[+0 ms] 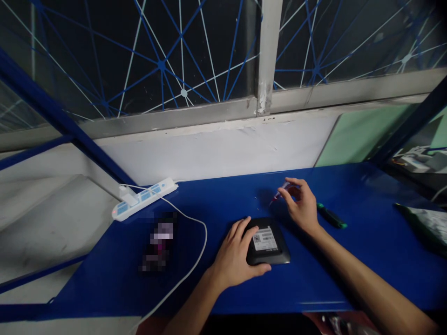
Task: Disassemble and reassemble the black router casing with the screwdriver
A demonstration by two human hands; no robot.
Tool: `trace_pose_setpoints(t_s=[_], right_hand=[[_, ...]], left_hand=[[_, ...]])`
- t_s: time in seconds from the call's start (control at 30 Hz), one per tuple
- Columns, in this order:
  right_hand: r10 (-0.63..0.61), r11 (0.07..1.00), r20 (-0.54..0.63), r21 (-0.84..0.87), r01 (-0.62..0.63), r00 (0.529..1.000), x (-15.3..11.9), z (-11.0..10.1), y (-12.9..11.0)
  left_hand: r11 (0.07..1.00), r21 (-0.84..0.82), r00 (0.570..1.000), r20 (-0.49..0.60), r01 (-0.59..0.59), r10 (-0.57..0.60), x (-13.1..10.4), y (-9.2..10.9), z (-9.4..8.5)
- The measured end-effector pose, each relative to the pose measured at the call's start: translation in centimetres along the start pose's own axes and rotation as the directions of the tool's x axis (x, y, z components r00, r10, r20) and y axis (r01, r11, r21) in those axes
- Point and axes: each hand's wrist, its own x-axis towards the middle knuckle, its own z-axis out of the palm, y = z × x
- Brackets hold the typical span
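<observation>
Lying on the blue tabletop (237, 298), the black device (283, 255) with a white label (265, 239) is gripped by the left hand (234, 257), its fingers spread across the left side and thumb along the near edge. Just beyond it, to the right, the right hand (302, 204) pinches a slim, reddish-tipped tool (277, 193) between thumb and fingers; a green-and-black tool (331, 216) lies near that hand, with a white power strip (145, 201) well apart at far left

A blue table (223, 197) stands before a white wall (216, 151), under dark windows (218, 49) crossed with blue and pale lines (161, 65).
</observation>
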Motion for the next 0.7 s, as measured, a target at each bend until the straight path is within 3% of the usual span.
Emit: trace_pose_setpoints(t_s=[0.17,0.4,0.7], right_hand=[[0.071,0.993,0.036,0.089,-0.074,0.997,-0.40,0.63,0.78],[0.075,0.997,0.107,0.026,-0.078,0.991,-0.81,0.92,1.08],[0.094,0.995,0.111,0.019,-0.096,0.989,-0.90,1.13,0.92]], left_hand=[[1.000,0.002,1.000,0.002,-0.002,0.002,0.03,0.04,0.00],[1.000,-0.011,1.000,0.001,-0.002,0.002,0.01,0.00,0.01],[1.000,-0.022,1.000,0.022,0.013,-0.013,-0.03,0.14,-0.08]])
